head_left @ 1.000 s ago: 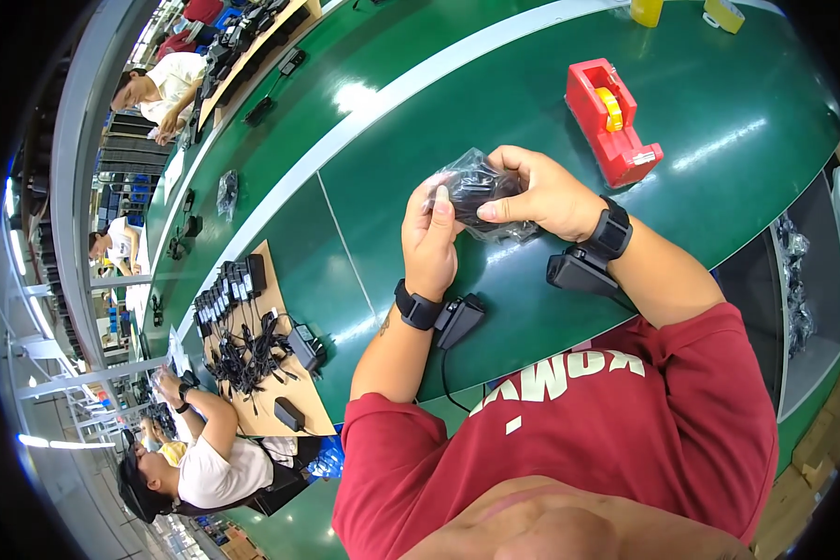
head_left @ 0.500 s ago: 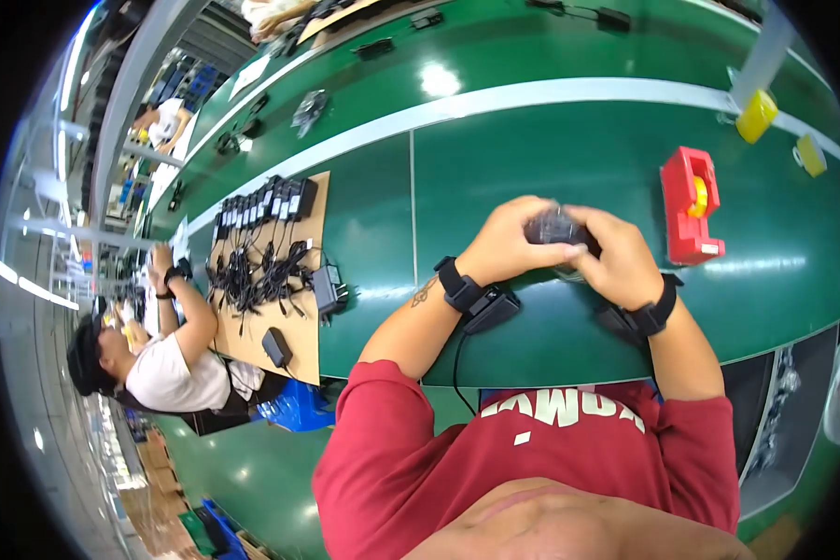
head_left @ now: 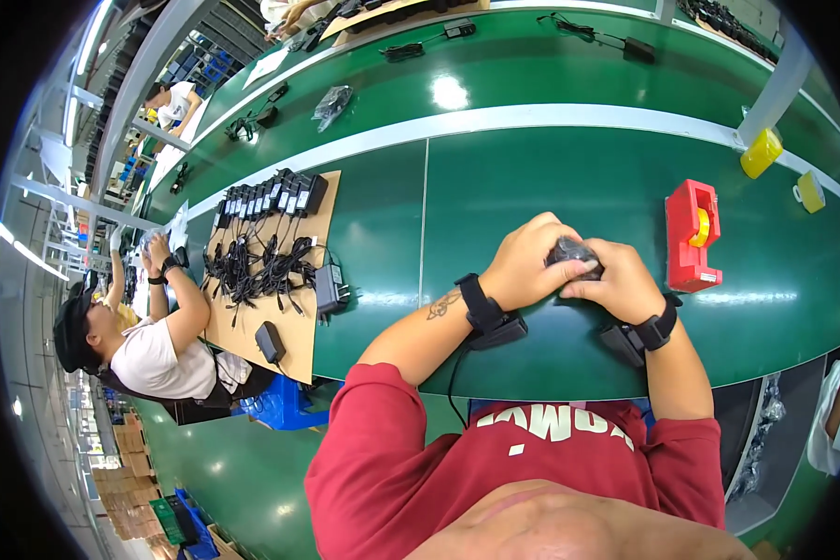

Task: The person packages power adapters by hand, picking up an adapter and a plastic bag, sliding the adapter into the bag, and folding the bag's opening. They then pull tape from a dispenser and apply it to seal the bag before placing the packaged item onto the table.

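Both hands clasp a dark bagged adapter between them: left hand wraps one side, right hand the other. A red tape dispenser stands just right of the grip.

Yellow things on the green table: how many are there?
3: a yellow block by the grey post at the far right, a yellow tag just beyond it, and a yellow tape roll in the red holder. Others may be hidden.

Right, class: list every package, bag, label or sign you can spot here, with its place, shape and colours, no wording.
Small dark bagged item: clasped between left hand and right hand, crinkly, blackish.
Clear plastic bag: far belt, left of centre, crumpled, grey.
White sheet: far left bench, flat rectangle.
Cardboard sheet: left belt, tan, bearing black adapters.
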